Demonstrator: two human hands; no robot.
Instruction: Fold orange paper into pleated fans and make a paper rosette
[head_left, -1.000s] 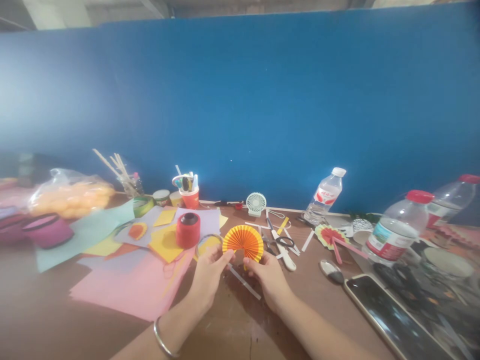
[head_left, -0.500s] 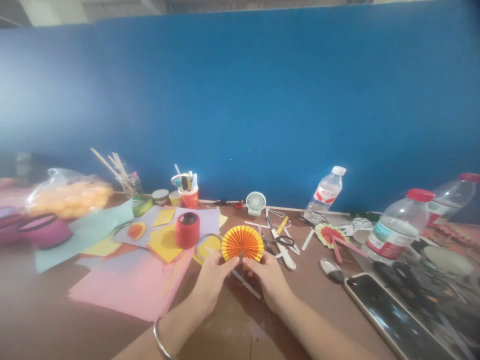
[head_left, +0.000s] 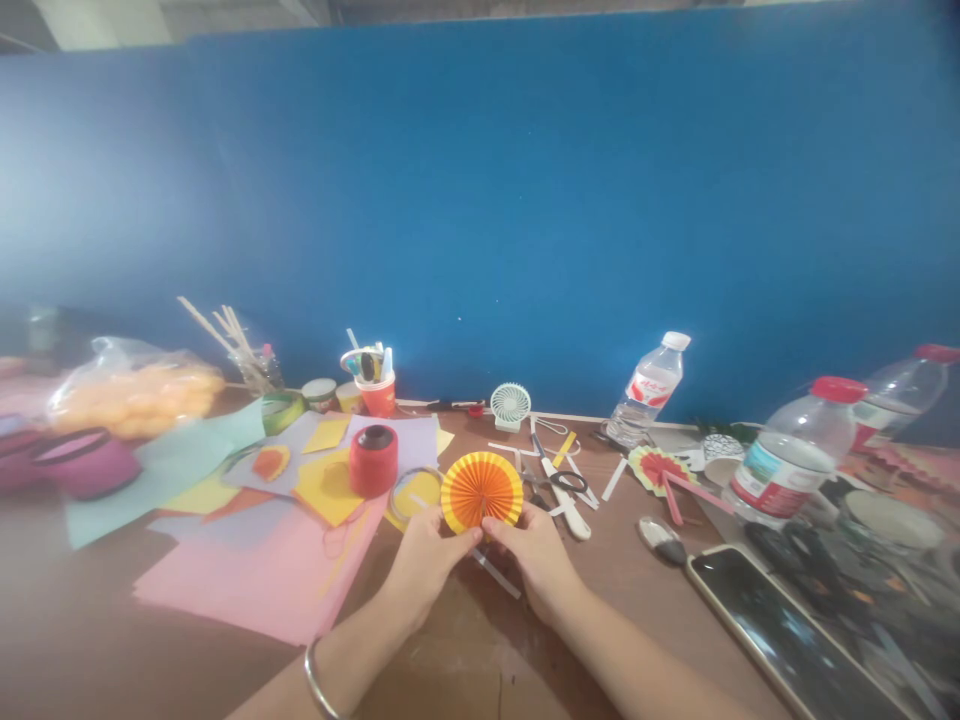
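Note:
A round pleated paper fan (head_left: 482,487), orange with a yellow rim, is held upright between my two hands above the table. My left hand (head_left: 429,560) pinches its lower left edge, the thumb lying across the front. On the lower right, my right hand (head_left: 534,558) grips it with the thumb pressed close to the centre. The fan's bottom edge is partly covered by my thumbs. Below it, a white paper strip (head_left: 496,576) lies on the table. Scissors (head_left: 571,482) and a white-handled tool (head_left: 576,518) rest just beyond my right hand.
Coloured paper sheets (head_left: 247,580) and a red thread spool (head_left: 373,462) lie to the left. A small fan (head_left: 511,405) stands at the back. On the right are a phone (head_left: 787,630), water bottles (head_left: 795,455) and a red-and-yellow paper fan (head_left: 660,468). A blue partition (head_left: 480,200) rises behind.
The notch at the bottom of the paper fan has closed, so it now looks like a fuller circle. My right thumb has shifted slightly toward its centre.

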